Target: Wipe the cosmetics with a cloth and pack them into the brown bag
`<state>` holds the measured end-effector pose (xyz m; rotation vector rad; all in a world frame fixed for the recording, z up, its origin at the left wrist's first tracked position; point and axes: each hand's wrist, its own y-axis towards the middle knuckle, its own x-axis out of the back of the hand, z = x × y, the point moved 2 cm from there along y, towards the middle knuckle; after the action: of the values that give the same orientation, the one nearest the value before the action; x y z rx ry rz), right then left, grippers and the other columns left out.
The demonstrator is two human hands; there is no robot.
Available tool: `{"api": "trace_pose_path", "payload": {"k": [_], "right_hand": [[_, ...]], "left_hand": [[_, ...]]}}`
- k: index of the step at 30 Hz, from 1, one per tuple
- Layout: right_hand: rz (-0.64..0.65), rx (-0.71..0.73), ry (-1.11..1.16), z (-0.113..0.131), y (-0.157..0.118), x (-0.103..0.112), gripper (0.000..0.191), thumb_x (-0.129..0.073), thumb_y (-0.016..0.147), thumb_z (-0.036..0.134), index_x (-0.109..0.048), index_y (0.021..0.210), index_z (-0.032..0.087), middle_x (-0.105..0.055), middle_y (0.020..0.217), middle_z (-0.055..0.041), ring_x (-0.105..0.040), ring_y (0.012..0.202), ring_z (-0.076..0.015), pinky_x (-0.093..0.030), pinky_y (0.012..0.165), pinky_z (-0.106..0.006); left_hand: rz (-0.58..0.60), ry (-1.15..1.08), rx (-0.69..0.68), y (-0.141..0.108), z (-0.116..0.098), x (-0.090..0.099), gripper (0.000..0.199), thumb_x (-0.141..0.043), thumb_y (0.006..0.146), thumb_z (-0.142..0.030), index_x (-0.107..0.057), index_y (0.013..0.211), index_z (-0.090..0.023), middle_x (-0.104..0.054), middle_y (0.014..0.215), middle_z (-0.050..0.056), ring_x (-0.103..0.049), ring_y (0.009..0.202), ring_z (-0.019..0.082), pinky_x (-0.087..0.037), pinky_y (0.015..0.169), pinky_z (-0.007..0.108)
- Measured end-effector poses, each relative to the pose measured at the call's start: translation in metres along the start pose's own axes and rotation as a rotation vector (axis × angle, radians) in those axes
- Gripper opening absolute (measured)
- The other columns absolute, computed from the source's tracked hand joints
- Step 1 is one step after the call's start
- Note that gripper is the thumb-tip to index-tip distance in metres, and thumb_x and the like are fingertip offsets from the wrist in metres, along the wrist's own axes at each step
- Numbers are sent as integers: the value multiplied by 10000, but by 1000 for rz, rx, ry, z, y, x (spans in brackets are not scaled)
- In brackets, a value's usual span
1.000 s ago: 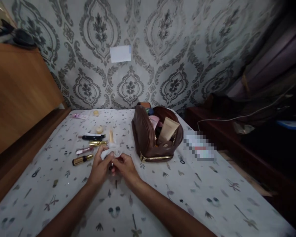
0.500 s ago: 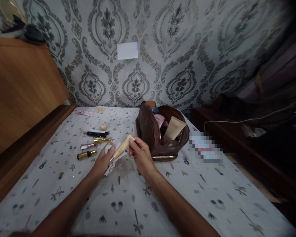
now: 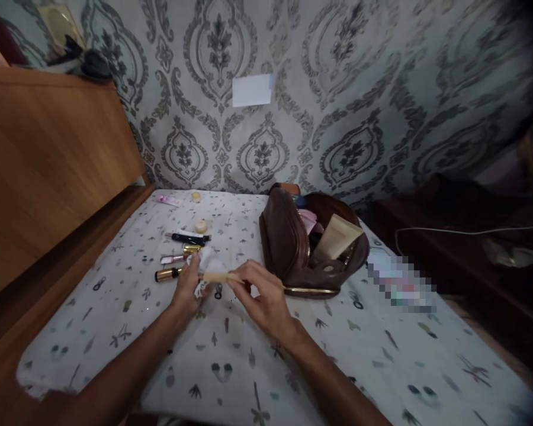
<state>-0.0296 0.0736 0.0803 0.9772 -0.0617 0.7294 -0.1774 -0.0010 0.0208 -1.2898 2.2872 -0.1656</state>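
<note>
My right hand (image 3: 264,299) pinches the flat end of a beige cosmetic tube (image 3: 217,277), which lies level between my hands. My left hand (image 3: 187,290) is closed on a crumpled white tissue (image 3: 209,260) at the tube's other end; whether its fingers also grip the tube I cannot tell. To the right of my hands stands a brown leather bag (image 3: 284,245), unzipped, with a larger beige tube (image 3: 336,236) sticking out. Just left of my left hand lie a gold-and-black tube (image 3: 166,274), a pink lip gloss (image 3: 173,259) and a gold container (image 3: 192,248).
Black slim tubes (image 3: 189,238), two small cream-coloured round items and a pink tube (image 3: 169,201) lie farther back on the patterned sheet (image 3: 231,378). A wooden panel (image 3: 57,136) borders the left. Right of the bag lies a blurred-out item (image 3: 402,284), near a white cable (image 3: 466,228).
The beige tube has turned from slanting to nearly level, its flat end coming down with my right hand. The whole view has shifted, so things sit farther right.
</note>
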Motion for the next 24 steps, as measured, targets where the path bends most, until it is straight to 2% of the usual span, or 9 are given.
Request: {"api": "trace_pose_path", "payload": {"k": [3, 5, 8, 12, 15, 18, 20, 22, 24], "right_hand": [[78, 140, -128, 5, -6, -6, 113, -508, 936, 144, -607, 892, 177, -630, 829, -55, -590, 712, -127, -466, 610, -229], [109, 202, -236, 5, -10, -9, 163, -476, 939, 127, -603, 850, 177, -642, 824, -63, -601, 703, -132, -469, 601, -233], [123, 185, -307, 4, -12, -10, 203, -449, 949, 135, -609, 835, 185, -655, 809, -65, -616, 696, -136, -477, 594, -240], [-25, 52, -219, 6, -6, 8, 153, -496, 952, 185, -631, 880, 188, -656, 817, -67, -633, 741, -144, -498, 624, -246], [-189, -45, -116, 13, -3, 38, 119, -542, 935, 184, -630, 856, 195, -630, 765, -35, -615, 722, -138, -497, 637, -252], [-322, -117, -123, 22, -4, 80, 152, -573, 910, 151, -614, 771, 197, -622, 744, -17, -596, 705, -132, -478, 627, -256], [-413, -135, -181, 28, -6, 110, 157, -585, 902, 153, -614, 757, 204, -617, 720, -6, -583, 680, -131, -460, 600, -259], [-516, -124, -242, 35, -6, 138, 138, -596, 900, 173, -621, 772, 218, -603, 691, 5, -570, 642, -133, -449, 578, -269], [-627, -110, -295, 38, -5, 161, 109, -606, 900, 197, -633, 801, 236, -596, 693, 8, -561, 603, -132, -443, 556, -278]], "left_hand": [[8, -143, -26, 6, 0, 4, 416, -812, 641, -468, -528, 725, -175, -478, 515, -97, -455, 391, 53, -322, 338, 136], [8, -178, -25, 8, -1, 5, 334, -790, 691, -398, -555, 743, -167, -549, 565, -73, -513, 442, 64, -408, 396, 148], [32, -196, -32, 5, -3, 0, 164, -707, 781, -285, -597, 829, -174, -650, 713, -43, -609, 581, 78, -507, 544, 164], [173, -126, 2, -11, -1, -13, 184, -695, 760, -238, -607, 917, -198, -673, 820, -40, -628, 656, 93, -510, 592, 184], [294, 153, -43, -25, 2, -22, 236, -684, 741, -283, -601, 952, -219, -664, 828, -34, -625, 669, 130, -490, 579, 214], [451, 588, -296, -37, -2, -36, 220, -581, 770, -218, -629, 984, -228, -684, 988, 16, -646, 930, 199, -513, 779, 272], [645, 829, -496, -46, -6, -53, 340, -497, 780, -157, -636, 1079, -236, -673, 1125, 51, -612, 1089, 231, -487, 918, 317], [842, 1080, -696, -58, -8, -76, 523, -458, 753, -93, -591, 1230, -260, -657, 1199, 71, -609, 1123, 246, -488, 943, 354], [915, 1414, -893, -70, -7, -102, 701, -457, 705, -30, -510, 1352, -294, -667, 1162, 79, -651, 1036, 260, -531, 853, 377]]}}
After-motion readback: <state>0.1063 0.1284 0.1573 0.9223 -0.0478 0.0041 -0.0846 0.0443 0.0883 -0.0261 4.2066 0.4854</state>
